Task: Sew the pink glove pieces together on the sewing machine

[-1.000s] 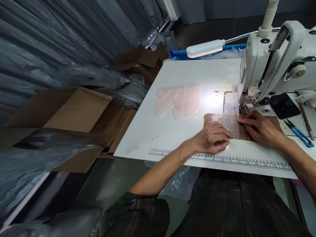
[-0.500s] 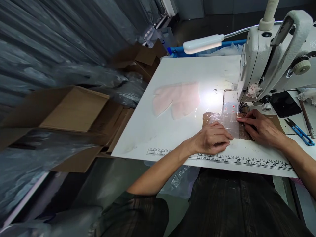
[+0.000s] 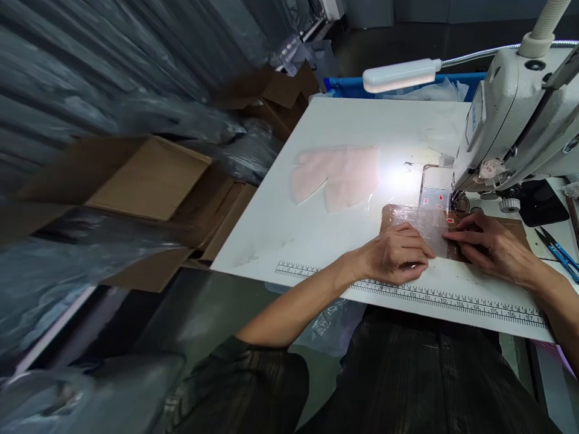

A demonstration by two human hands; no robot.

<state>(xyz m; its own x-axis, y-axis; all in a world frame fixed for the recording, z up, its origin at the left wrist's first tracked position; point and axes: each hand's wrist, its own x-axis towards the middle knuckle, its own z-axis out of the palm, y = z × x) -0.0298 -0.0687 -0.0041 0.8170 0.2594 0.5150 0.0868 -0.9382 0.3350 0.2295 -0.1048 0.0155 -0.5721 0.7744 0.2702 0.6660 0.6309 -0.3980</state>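
Note:
A clear plastic sheet (image 3: pixel 427 228) lies over a brown piece (image 3: pixel 392 213) on the white table, just in front of the sewing machine's presser foot (image 3: pixel 454 201). My left hand (image 3: pixel 398 253) has its fingers curled together at the sheet's lower edge. On the other side, my right hand (image 3: pixel 491 247) is closed, thumb and fingertips at the sheet's right part. Small red marks (image 3: pixel 440 198) show through the plastic near the foot. What lies beneath my right fingers is hidden.
The sewing machine (image 3: pixel 502 114) and a lit lamp (image 3: pixel 401 75) stand over the table's right side. Pale pink cut pieces (image 3: pixel 350 175) lie left. Blue thread snips (image 3: pixel 561 253) and a black phone (image 3: pixel 541 202) are at right. A printed ruler (image 3: pixel 407 292) runs along the front edge; cardboard boxes (image 3: pixel 149 175) stand left.
The view has swung, so the table and machine sit farther right. My right fingertips have drawn back slightly from the presser foot, and another red mark shows beside them. My left hand stays at the sheet.

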